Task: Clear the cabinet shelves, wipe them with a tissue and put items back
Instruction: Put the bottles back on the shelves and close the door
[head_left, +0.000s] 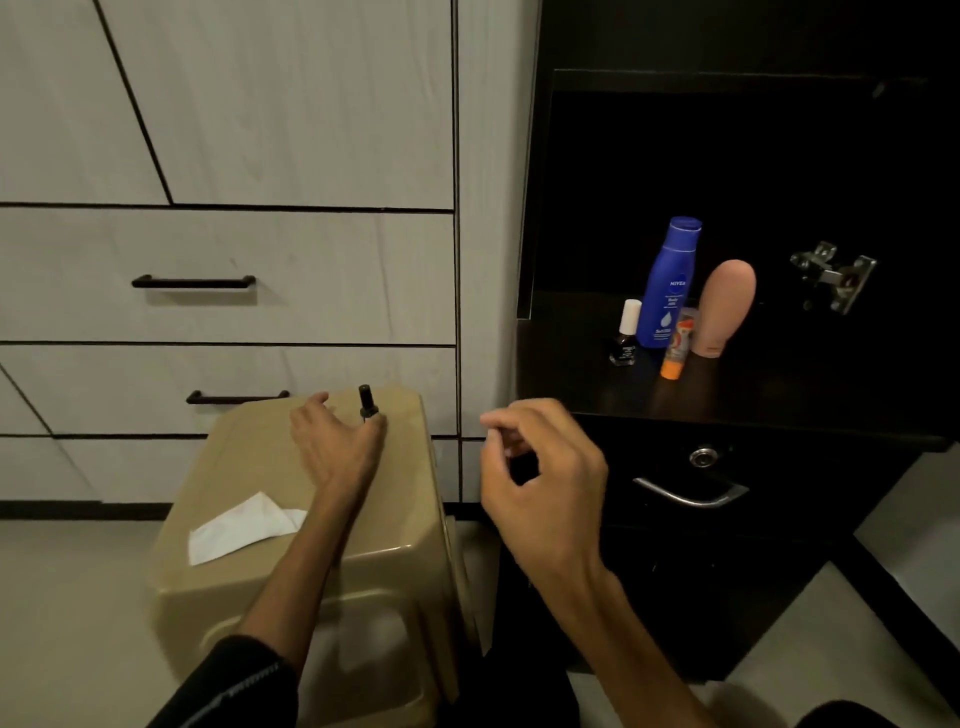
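Shelf clearing underway, wiping not started.

Left hand grips a small dark bottle on the beige stool, frame center; right hand loosely curled, holding nothing. Tissue unused on stool. Four items left on shelf, incl. blue lotion bottle, right of frame.

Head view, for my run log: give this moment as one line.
left hand: holds small dark bottle on beige stool | right hand: empty, in air | tissue: on stool | shelf: four items

Blue lotion bottle, beige stool, white tissue, black cabinet
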